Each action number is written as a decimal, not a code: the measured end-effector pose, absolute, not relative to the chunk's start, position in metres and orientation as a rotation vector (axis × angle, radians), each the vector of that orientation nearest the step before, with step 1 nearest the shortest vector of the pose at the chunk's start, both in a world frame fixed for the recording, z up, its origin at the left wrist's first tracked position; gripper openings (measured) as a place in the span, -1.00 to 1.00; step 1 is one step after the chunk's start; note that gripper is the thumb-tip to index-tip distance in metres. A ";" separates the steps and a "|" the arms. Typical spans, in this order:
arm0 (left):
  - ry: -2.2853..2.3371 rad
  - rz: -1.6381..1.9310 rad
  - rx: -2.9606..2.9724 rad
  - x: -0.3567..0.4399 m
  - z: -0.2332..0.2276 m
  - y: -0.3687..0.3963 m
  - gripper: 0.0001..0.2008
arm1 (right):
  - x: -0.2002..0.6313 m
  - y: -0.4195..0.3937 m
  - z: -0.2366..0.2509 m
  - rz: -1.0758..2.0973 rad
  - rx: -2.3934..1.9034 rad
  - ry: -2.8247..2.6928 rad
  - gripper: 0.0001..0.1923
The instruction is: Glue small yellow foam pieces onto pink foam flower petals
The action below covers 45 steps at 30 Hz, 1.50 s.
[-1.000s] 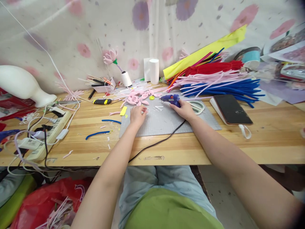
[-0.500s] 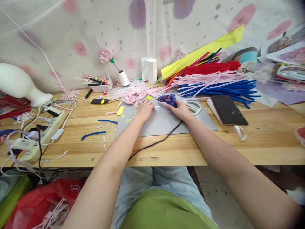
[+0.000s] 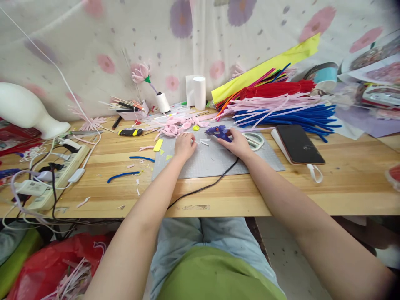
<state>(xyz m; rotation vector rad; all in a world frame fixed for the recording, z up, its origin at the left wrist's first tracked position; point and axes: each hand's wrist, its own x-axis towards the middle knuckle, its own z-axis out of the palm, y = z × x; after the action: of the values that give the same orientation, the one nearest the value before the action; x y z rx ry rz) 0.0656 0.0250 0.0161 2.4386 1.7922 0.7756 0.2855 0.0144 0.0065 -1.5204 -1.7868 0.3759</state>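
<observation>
Glue gun [image 3: 218, 132] grip under R hand [image 3: 238, 143]

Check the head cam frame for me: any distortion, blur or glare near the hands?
Head view: wide-angle bowing, the table edge curves and the forearms stretch toward the lens. Corners darken, top right most. Light is soft and even, shadows faint. The left hand, right hand and blue glue gun are sharp enough. The phone screen shows only a dull sheen, no hard glare.
</observation>
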 end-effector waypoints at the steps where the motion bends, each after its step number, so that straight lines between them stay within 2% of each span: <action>1: 1.810 0.800 2.393 0.064 0.015 0.024 -0.93 | 0.287 0.014 0.006 0.357 -1.506 -1.774 -0.50; 9: 1.852 0.995 2.268 0.064 0.006 0.016 -0.85 | 0.285 0.016 0.004 0.462 -1.519 -1.844 -0.45; 14: 1.866 1.072 2.286 0.066 -0.003 0.012 -0.81 | 0.280 0.031 0.003 0.388 -1.586 -1.933 -0.69; 20: 1.878 1.179 2.259 0.064 -0.001 0.007 -0.88 | 0.292 0.054 0.007 0.683 -1.508 -1.963 -0.71; 26: 1.942 1.187 2.146 0.062 0.000 0.007 -0.85 | 0.303 0.078 0.005 0.820 -1.646 -1.795 -0.69; 34: 1.934 1.248 2.073 0.061 -0.001 0.010 -0.91 | 0.331 0.089 0.005 0.752 -1.711 -1.858 -0.64; 41: 1.929 1.345 1.875 0.058 0.002 0.011 -0.85 | 0.331 0.062 0.004 0.375 -1.590 -2.063 -0.68; 45: 1.816 1.350 1.815 0.057 0.003 0.010 -0.80 | 0.327 0.045 0.005 0.265 -1.536 -2.066 -0.55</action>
<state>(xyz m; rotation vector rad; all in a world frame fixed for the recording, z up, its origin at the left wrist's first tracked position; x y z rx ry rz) 0.0573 0.0097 0.0029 1.8151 1.8156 1.3504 0.3266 0.0455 0.0050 -1.5355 -2.0664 0.2646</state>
